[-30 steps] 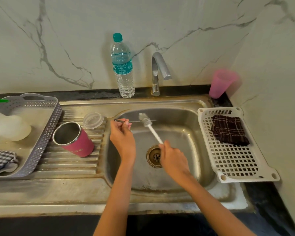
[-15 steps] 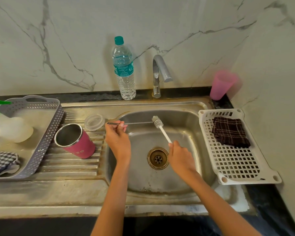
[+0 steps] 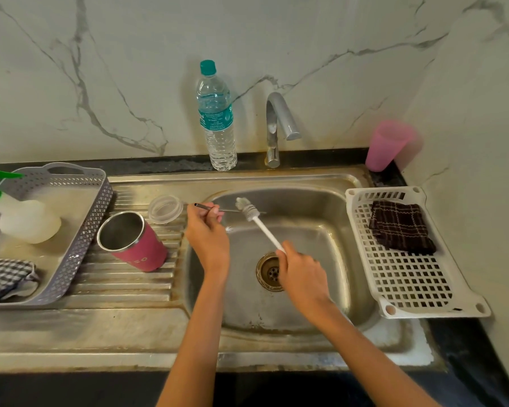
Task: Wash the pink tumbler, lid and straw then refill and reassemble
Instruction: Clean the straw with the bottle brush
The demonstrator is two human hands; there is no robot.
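The left hand (image 3: 207, 236) pinches a thin metal straw (image 3: 201, 206) between fingertips and thumb, holding it level over the far-left corner of the sink (image 3: 315, 230), its ends pointing to nine and three o'clock. At four o'clock from it, the right hand (image 3: 303, 274) is curled round the white handle of a bottle brush (image 3: 263, 229), which slants to eleven o'clock so that the bristle head lies across the straw's right part. The drain (image 3: 267, 270) shows just at nine o'clock of the right hand. At ten o'clock of the left hand the clear lid (image 3: 165, 208) rests on the ribbed drainboard (image 3: 124, 286), just beside the straw's left end. The pink tumbler (image 3: 138, 248) sits on the drainboard at nine o'clock, mouth open, touching a grey basket (image 3: 100, 201). At twelve o'clock stand a water bottle (image 3: 216, 118) and the tap (image 3: 276, 124).
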